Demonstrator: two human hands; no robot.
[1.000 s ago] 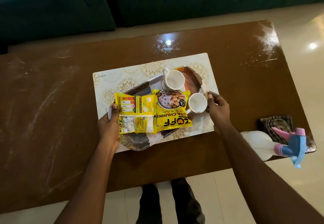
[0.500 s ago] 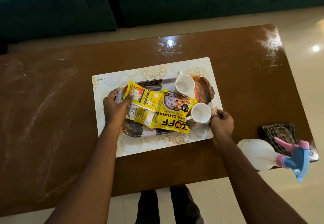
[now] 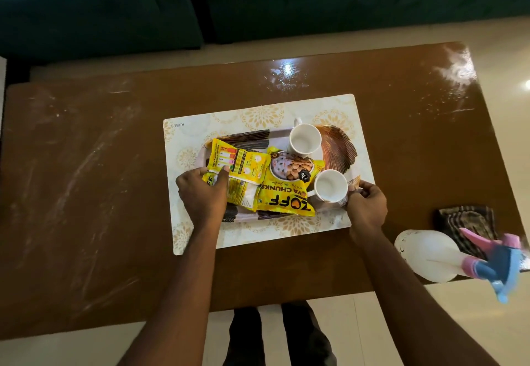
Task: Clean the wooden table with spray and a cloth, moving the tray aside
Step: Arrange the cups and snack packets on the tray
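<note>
Tray [image 3: 338, 150] is gripped at both ends: left hand [image 3: 200, 193] fingers curled round rim and packets [image 3: 286, 193], right hand [image 3: 365, 208] fingers curled on the opposite rim. Tray is held over placemat [image 3: 258, 119], mid-desk [image 3: 86, 193]. If tilted, mugs [image 3: 304, 139] could be toppled and packets slid off.

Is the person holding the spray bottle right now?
No, the spray bottle sits on the table while the left hand and right hand grip the tray.
</note>
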